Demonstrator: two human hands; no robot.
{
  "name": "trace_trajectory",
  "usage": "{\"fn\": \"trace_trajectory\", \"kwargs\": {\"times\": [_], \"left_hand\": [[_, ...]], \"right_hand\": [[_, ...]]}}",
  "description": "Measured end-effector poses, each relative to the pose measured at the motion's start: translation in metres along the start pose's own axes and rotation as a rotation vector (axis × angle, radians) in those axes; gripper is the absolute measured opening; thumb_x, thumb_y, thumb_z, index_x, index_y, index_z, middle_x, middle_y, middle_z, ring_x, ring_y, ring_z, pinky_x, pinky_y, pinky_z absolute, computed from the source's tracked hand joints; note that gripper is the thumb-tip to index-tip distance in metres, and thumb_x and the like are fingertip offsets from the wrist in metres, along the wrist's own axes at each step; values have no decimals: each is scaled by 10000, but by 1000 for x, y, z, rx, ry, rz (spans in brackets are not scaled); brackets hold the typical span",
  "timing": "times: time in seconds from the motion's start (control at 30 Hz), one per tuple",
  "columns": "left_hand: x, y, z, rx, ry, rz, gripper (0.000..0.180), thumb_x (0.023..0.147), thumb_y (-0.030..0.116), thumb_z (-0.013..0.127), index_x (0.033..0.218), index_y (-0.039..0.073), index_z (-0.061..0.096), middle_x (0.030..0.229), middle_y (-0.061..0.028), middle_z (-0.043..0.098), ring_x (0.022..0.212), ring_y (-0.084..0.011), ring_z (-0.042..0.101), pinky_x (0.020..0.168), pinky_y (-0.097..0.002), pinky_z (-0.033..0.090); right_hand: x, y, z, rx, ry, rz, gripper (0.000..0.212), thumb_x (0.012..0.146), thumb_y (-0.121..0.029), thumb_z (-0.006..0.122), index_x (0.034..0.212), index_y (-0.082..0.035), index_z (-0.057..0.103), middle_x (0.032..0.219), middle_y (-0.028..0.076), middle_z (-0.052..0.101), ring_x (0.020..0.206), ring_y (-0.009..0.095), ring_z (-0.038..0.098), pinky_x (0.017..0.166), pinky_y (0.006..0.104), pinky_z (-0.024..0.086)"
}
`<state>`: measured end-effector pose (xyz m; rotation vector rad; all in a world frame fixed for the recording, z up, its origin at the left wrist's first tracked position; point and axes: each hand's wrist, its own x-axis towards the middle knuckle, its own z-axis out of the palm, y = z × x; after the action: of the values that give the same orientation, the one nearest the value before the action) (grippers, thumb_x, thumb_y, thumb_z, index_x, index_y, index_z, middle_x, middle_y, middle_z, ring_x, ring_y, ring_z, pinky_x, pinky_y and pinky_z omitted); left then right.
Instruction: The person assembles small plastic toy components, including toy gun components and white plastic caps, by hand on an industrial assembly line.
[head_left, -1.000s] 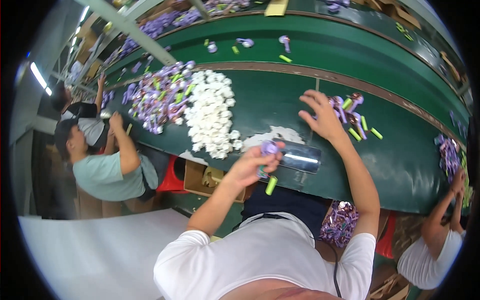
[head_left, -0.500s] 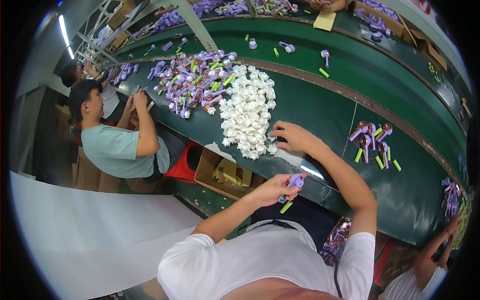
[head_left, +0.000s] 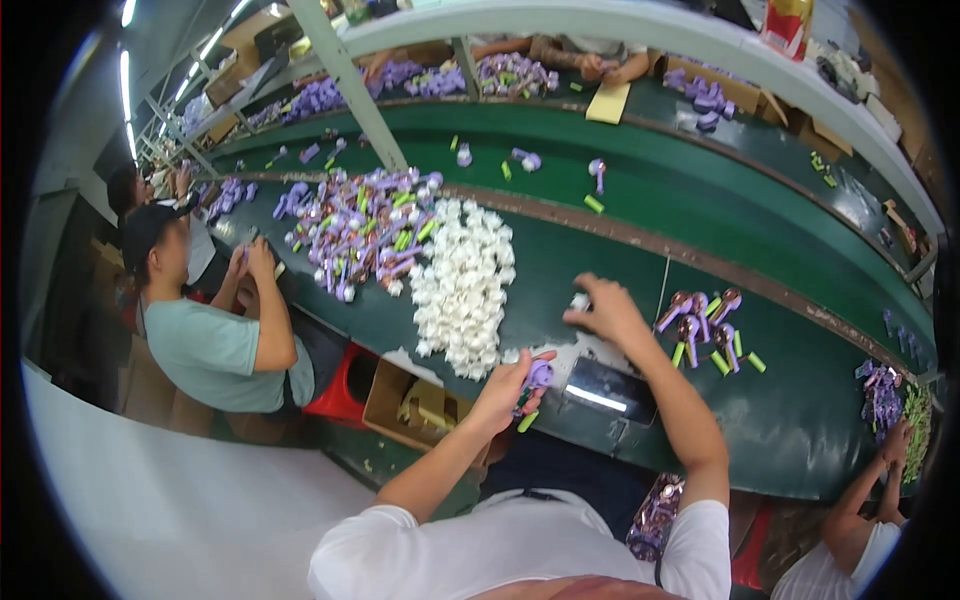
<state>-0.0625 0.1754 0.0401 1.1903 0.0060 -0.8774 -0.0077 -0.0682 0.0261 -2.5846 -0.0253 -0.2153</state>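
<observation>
My left hand grips a purple plastic housing with a rounded head, close to the bench's near edge. A lime-green cylinder, like a battery cell, hangs below it. My right hand is over the bench, a small white piece held between thumb and fingers. Left of that hand lies a broad heap of similar white pieces. To its right, several purple housings with coppery round heads lie beside green cylinders.
A glossy black slab lies on the green bench between my arms. Purple assemblies are piled beyond the white heap. A green conveyor belt runs behind. A cardboard box stands below the bench edge. Co-workers sit left and right.
My right hand has moved rightward, away from the white heap, carrying a white piece. My left hand still holds the purple housing. The whole view has shifted, bringing more of the overhead frame into sight.
</observation>
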Motion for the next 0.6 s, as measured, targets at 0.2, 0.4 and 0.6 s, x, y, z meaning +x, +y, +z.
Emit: {"fn": "trace_trajectory", "kwargs": {"times": [0.2, 0.4, 0.6], "left_hand": [[31, 12, 0, -47, 85, 166, 592, 1049, 493, 337, 1343, 15, 526, 694, 4, 488, 551, -84, 462, 605, -292, 522], [56, 28, 25, -111, 58, 334, 506, 1066, 404, 374, 1318, -15, 504, 786, -28, 539, 650, -96, 508, 638, -281, 480], [74, 21, 56, 3, 43, 453, 437, 1056, 378, 430, 1211, -18, 530, 852, -28, 585, 659, -76, 515, 595, -239, 441]], "right_hand": [[-5, 13, 15, 66, -58, -137, 367, 754, -145, 772, 1065, -13, 630, 946, 165, 673, 836, 300, 683, 772, 387, 552], [-42, -22, -33, 950, -40, -75, 298, 795, 11, 761, 1045, 24, 600, 889, 30, 651, 782, 71, 620, 693, 224, 524], [-62, -29, -40, 722, 224, -157, 297, 791, -41, 782, 1028, 28, 617, 814, 52, 644, 682, 88, 599, 619, 233, 498]]}}
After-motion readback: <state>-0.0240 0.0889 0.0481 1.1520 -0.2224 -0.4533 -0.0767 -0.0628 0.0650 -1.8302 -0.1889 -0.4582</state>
